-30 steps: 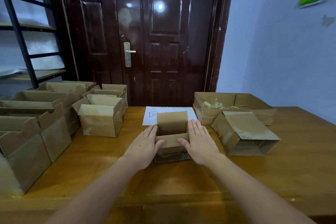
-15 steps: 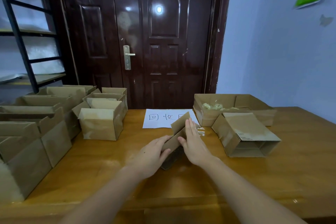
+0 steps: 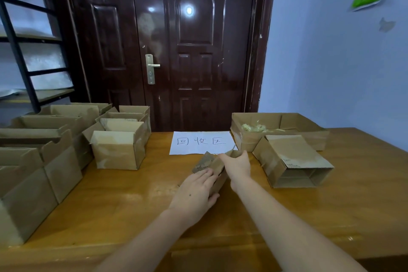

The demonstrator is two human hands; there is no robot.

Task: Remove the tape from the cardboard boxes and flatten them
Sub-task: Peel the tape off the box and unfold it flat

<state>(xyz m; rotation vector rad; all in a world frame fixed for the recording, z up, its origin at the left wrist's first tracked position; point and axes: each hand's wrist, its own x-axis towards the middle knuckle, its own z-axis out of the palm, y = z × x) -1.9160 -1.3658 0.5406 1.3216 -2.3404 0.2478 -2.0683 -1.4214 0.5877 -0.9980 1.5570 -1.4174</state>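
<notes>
Brown corrugated cardboard, a small collapsed box (image 3: 213,169), is held on the wooden table (image 3: 132,201) near its middle, just in front of a white paper sheet (image 3: 202,142) marked with three handwritten characters. The left hand (image 3: 194,194) is laid over the near part of the box with fingers extended and fairly straight, the thumb tucked at the lower edge. The right hand (image 3: 237,165) is placed at the far right corner, its fingers curled around an upturned flap; how firmly the flap is gripped cannot be told.

Open tabletop is seen in front of the hands and to the right front, up to the near edge of the table. On the left, the space is bounded by a group of open cardboard boxes (image 3: 55,139), the nearest of them (image 3: 118,148) standing close to the paper. On the right, a box lying on its side (image 3: 291,159) is set just beside the right hand, with a shallow cardboard tray (image 3: 280,121) behind it holding what looks like crumpled tape (image 3: 254,127), too small to confirm.

Much of the flattened box is hidden beneath both hands. The leftmost boxes are cut off by the frame. Behind the table, a dark door (image 3: 194,51) and a metal shelf (image 3: 26,51) are seen.
</notes>
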